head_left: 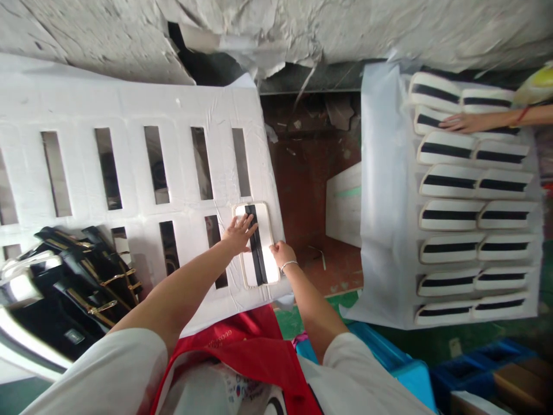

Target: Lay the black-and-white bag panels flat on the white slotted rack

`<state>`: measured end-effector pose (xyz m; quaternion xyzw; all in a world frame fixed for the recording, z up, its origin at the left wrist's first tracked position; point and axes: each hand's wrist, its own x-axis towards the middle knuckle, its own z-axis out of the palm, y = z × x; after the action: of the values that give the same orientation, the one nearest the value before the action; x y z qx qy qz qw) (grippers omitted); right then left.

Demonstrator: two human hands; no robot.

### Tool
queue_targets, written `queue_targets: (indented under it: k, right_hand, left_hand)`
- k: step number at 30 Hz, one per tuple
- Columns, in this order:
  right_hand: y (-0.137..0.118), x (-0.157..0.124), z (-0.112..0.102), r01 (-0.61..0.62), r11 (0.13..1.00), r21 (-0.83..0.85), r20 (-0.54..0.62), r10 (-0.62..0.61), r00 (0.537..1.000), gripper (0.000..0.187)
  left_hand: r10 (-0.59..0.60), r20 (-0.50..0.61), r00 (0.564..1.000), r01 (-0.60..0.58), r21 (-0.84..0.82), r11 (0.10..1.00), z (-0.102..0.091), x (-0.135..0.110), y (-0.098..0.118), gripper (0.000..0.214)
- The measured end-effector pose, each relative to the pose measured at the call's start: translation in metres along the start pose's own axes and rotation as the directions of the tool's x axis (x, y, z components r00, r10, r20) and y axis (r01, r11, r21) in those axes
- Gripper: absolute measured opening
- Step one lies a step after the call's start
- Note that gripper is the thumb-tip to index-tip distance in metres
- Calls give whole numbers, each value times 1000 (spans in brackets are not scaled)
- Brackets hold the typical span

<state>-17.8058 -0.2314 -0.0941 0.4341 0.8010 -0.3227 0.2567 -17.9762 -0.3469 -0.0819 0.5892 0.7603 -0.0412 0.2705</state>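
Note:
A cream panel with a black centre stripe (pixel 265 245) lies on a white slotted board (pixel 142 109), near its right edge. My left hand (pixel 239 232) rests flat on the panel, its fingers spread over the stripe. At the panel's right edge my right hand (pixel 280 252) has its fingers curled, pinching the rim; a thin bracelet circles that wrist.
A pile of black bags with gold hardware (pixel 73 282) sits at the left. On the right a white sheet (pixel 380 190) carries several rows of matching striped panels (pixel 475 216). Another person's hand (pixel 464 121) touches a panel at the top right. Blue crates (pixel 406 369) stand below.

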Motion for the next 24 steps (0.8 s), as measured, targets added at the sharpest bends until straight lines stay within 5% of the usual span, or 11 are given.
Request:
queue_targets:
  k: [8,20,24]
  right_hand:
    - [33,-39,19,11,992,122,136,-28,990,29]
    - [40,-51,19,8,969,246,157,-48,986,28]
    - [39,-52,12,34,968,247,203,-86,975,26]
  left_hand:
    - [59,-4,998,-59,2,998,3,-2,-3,93]
    - [82,-30,996,-82,-2,997,-11,-7,2,79]
    - [-8,-94,996,8,2,1000,-17,-4,-4,80]
